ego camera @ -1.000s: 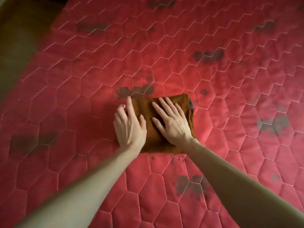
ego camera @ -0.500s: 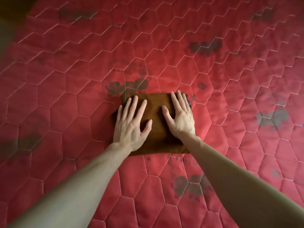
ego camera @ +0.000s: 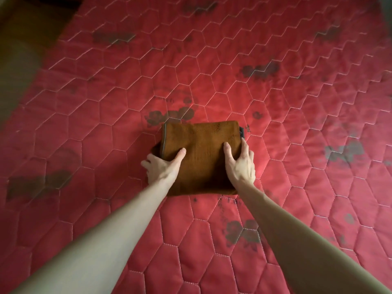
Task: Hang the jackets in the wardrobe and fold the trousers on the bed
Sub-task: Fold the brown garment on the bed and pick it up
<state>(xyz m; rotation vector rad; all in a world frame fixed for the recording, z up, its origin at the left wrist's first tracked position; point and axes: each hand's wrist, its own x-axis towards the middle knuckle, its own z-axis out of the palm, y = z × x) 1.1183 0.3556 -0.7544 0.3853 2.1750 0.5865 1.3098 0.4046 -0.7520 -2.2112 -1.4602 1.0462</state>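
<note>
As the folded trousers (ego camera: 201, 158) lay flat on the bed (ego camera: 84, 124), dead ahead, the left hand (ego camera: 162, 166) clasped their left edge and the right hand (ego camera: 240, 166) their right (thumbs on top, fingers tucked at the sides). Neither was nearer; the bundle ran slightly longer away from the person.

Fuzzy matt brown cloth trousers (ego camera: 201, 158), quilted stitched red bed cover (ego camera: 297, 124)

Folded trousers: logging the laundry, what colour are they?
Rusty brown trousers, head view.
</note>
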